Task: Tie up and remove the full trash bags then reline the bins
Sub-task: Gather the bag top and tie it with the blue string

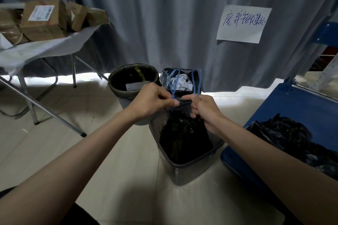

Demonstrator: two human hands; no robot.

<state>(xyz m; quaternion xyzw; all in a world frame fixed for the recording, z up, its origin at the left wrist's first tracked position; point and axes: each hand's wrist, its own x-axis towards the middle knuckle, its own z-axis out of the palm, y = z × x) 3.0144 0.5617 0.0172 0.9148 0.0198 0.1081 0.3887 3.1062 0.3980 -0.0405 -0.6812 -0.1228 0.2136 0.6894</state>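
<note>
1. Black trash bag sits in the grey square bin, directly below both hands; its neck is bunched between them.
2. Left hand pinches one blue drawstring; right hand is curled round the other loop and the gathered neck.
3. Thin, soft, slick film, likely light but tearable. Best hold looks like the cinched neck or the drawstrings, not the sidewall.
4. Just beyond the left hand: round bin, still lined and holding rubbish.
5. Right of the right hand: blue crate with black plastic in it.
6. Paper sign on the curtain, well beyond the hands, has blue handwritten Chinese, not fully legible. Box label is unreadable.
</note>
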